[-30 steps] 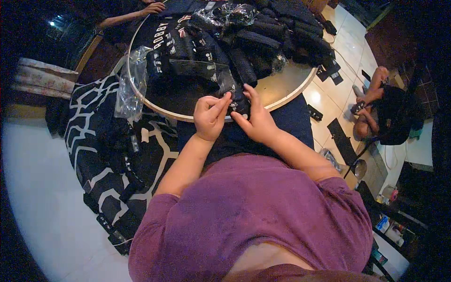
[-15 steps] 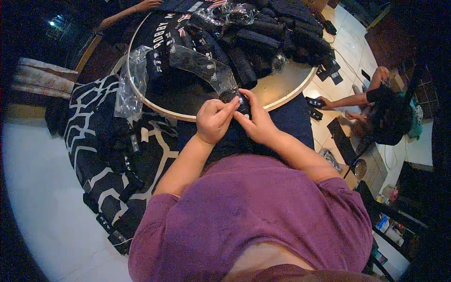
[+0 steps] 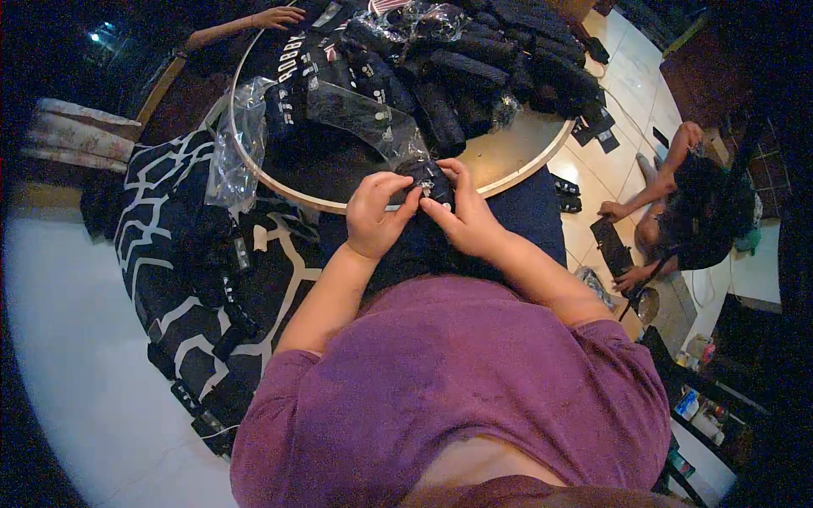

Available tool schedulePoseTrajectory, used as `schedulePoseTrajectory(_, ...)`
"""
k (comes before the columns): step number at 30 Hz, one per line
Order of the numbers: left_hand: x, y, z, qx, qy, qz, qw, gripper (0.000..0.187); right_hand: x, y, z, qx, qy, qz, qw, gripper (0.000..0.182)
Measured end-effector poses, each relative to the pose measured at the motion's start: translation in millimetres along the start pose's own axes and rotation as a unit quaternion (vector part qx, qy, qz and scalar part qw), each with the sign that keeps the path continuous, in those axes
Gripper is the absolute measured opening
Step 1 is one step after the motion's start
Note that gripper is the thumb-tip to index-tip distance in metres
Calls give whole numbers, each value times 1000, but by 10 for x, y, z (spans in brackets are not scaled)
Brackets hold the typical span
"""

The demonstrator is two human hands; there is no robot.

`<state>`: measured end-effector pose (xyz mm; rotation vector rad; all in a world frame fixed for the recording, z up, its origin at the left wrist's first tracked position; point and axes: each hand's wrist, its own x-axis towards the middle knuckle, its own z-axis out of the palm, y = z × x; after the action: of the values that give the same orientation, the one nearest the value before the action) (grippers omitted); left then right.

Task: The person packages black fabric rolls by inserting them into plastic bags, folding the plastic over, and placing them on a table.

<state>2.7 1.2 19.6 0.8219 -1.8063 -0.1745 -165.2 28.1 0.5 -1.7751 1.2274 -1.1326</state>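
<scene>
A small black bundle with white print, apparently rolled cloth, sits between my hands at the near rim of the round table. My right hand grips its right side, thumb in front and fingers behind. My left hand pinches at the bundle's left front with thumb and bent fingers; what exactly lies between the tips is too small to make out. Just beyond the bundle is a clear plastic strip, lying over dark cloth with white print.
Black rolled bundles are heaped across the table's far side. Clear plastic hangs over its left rim. Black-and-white patterned fabric lies at left. Another person's hand rests at upper left; a person on the right handles a flat black piece.
My left fingers have opened out and shifted slightly left, exposing the bundle's white print. The person at right has let go of a small dark item and now has both hands at the flat black piece.
</scene>
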Motion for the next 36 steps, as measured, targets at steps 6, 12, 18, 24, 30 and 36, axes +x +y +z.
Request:
schedulePoseTrajectory(6,13,45,-30,17,-17,-20,1000,23,-9,-84,-47,40,-18,28,999,56)
schedulePoseTrajectory(12,3,64,-25,12,-25,-45,999,28,2,-105,-60,41,4,-32,999,47)
schedulePoseTrajectory(18,6,72,-29,-13,-33,-47,998,28,32,-87,-61,27,-11,-59,998,45)
schedulePoseTrajectory(24,11,83,-34,2,-53,-10,999,29,-14,-110,-35,108,-9,13,994,54)
schedulePoseTrajectory(30,3,86,-31,34,-72,12,997,29,1,-46,-19,92,18,11,996,53)
schedulePoseTrajectory(36,-5,123,6,-20,-46,-72,996,25,4,-133,-79,102,-5,45,994,50)
